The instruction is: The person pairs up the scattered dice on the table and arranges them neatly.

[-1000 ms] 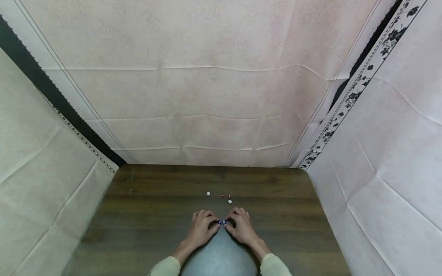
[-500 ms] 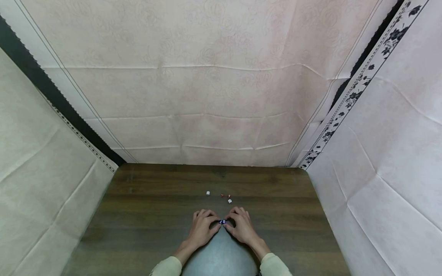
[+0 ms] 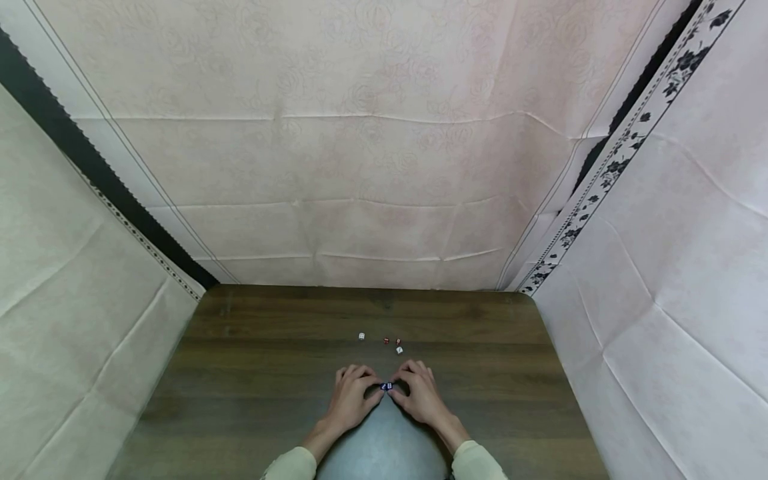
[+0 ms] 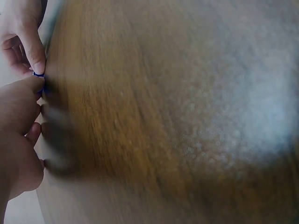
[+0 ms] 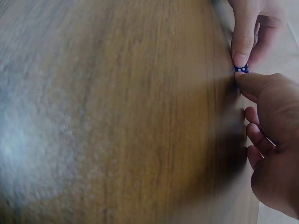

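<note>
Two small blue dice with white pips meet side by side on the wooden table, between the hands in the head view. The left hand [image 3: 350, 399] pinches the left blue die [image 3: 383, 387] between thumb and fingers. From the other side, the right hand [image 3: 423, 395] pinches the right blue die [image 3: 389, 386]. The dice appear to touch. In the right wrist view, pips show on a blue die [image 5: 241, 69] between the thumbs. Fingertips mostly cover the blue dice in the left wrist view.
Beyond the hands on the table [image 3: 270, 360] lie a white die [image 3: 362, 336], a red die [image 3: 387, 341], another red die [image 3: 399, 341] and a second white die [image 3: 399, 350]. Pale cloth [image 3: 360, 167] hangs behind and at both sides of the table.
One second ago a small gap separated the two blue dice; it closed by half a second ago. The hands have barely moved, and the red and white dice stay where they were.
</note>
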